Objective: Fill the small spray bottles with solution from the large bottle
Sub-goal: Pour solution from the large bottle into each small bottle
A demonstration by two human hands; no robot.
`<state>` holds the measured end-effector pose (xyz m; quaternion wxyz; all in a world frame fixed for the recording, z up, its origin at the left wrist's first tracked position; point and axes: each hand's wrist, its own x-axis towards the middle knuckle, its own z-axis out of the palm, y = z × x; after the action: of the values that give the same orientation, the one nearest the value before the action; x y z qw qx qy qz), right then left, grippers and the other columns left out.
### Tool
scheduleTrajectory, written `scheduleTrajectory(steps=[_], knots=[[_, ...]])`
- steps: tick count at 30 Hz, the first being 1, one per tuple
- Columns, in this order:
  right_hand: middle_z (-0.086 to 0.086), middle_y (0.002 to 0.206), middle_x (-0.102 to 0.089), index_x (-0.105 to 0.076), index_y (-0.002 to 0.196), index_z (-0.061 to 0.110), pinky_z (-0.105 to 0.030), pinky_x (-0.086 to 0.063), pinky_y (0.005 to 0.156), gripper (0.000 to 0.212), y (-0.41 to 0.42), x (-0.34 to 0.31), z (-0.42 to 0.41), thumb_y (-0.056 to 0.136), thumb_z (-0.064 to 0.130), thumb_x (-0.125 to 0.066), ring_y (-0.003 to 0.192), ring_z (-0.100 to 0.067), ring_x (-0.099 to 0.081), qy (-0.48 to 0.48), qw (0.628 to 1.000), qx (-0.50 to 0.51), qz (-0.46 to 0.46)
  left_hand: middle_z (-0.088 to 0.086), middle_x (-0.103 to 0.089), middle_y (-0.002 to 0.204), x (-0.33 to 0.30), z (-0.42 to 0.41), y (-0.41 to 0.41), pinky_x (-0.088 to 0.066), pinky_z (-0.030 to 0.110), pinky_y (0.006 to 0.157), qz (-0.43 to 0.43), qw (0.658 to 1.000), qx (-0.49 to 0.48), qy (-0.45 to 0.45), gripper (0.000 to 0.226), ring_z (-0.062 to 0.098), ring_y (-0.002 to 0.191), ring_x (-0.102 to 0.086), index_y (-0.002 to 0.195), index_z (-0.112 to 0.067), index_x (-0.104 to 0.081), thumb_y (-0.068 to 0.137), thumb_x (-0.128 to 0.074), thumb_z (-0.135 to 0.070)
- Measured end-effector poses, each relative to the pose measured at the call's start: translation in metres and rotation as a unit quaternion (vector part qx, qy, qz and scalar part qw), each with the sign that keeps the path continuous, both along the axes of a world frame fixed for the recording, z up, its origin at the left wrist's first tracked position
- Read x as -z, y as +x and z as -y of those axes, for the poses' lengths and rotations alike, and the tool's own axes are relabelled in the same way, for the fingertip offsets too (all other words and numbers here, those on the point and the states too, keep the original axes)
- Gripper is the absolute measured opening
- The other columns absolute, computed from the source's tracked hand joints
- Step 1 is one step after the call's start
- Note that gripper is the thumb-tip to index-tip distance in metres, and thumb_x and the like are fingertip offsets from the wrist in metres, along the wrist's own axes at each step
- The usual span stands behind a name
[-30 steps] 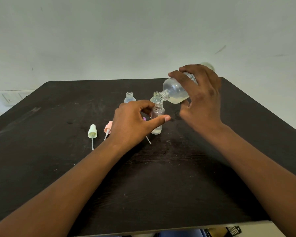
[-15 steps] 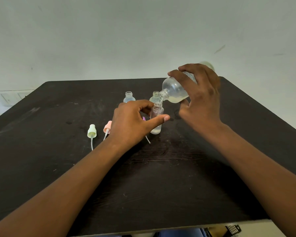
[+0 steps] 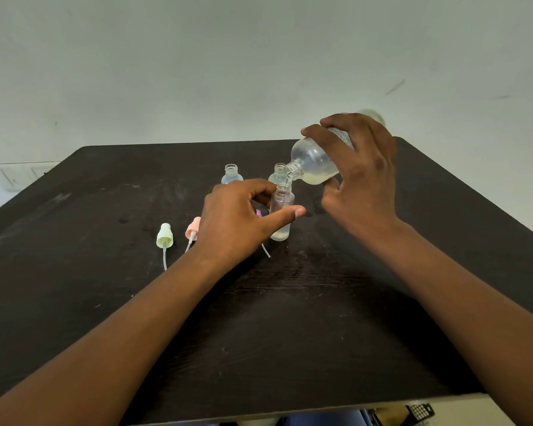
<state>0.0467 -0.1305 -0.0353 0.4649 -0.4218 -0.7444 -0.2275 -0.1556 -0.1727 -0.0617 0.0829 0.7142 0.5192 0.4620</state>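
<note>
The right hand (image 3: 359, 176) is gripping the large bottle (image 3: 316, 162) tilted neck-down to the left — its mouth hovering just above the upright small bottle (image 3: 281, 215) mid-table (image 3: 320, 333), which the left hand (image 3: 237, 221) is pinching between thumb and fingers.

Perhaps a home: dark table (image 3: 105, 302), plain wall (image 3: 197, 72).

Beyond the left hand's fingers (image 3: 259, 187) two open small bottles (image 3: 231, 173) stood close together. Behind its wrist lay a green spray cap (image 3: 165, 236) and a pink spray cap (image 3: 193, 227). Bare black table (image 3: 320, 318) lay nearer, between the forearms.
</note>
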Motion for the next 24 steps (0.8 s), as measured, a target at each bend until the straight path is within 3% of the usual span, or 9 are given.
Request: scheduleTrajectory(steps=[8,14,24], knots=[[-0.006,0.136,-0.063,-0.068,0.133,0.022,-0.047,-0.04,0.112,0.074,0.0001,0.0003,-0.0007,0.063,-0.001,-0.058,0.13,-0.03,-0.052,0.0,1.0,0.002,0.001,-0.017,-0.076,0.089,-0.0006,0.0004,0.0006,-0.041,0.004,0.066,-0.006,1.0,-0.002,0.004,0.052,-0.012,0.072,-0.063,0.11,-0.027,-0.082,0.076,-0.078,-0.067],[-0.006,0.135,-0.063,-0.069,0.133,0.022,-0.047,-0.04,0.111,0.075,-0.0009,0.0003,-0.0006,0.063,-0.001,-0.058,0.13,-0.03,-0.053,0.002,1.0,0.002,0.001,-0.019,-0.075,0.086,-0.0012,0.0011,0.0005,-0.046,0.012,0.068,-0.001,1.0,-0.002,0.003,0.047,-0.01,0.074,-0.064,0.106,-0.028,-0.082,0.077,-0.08,-0.066],[-0.006,0.135,-0.063,-0.068,0.133,0.022,-0.048,-0.04,0.111,0.074,0.0001,-0.0003,-0.0005,0.064,-0.001,-0.057,0.13,-0.031,-0.053,0.001,1.0,0.003,0.003,-0.018,-0.077,0.089,-0.0013,0.0001,0.0007,-0.047,0.011,0.068,-0.003,1.0,0.001,-0.001,0.051,-0.009,0.074,-0.065,0.109,-0.028,-0.082,0.077,-0.078,-0.068]])
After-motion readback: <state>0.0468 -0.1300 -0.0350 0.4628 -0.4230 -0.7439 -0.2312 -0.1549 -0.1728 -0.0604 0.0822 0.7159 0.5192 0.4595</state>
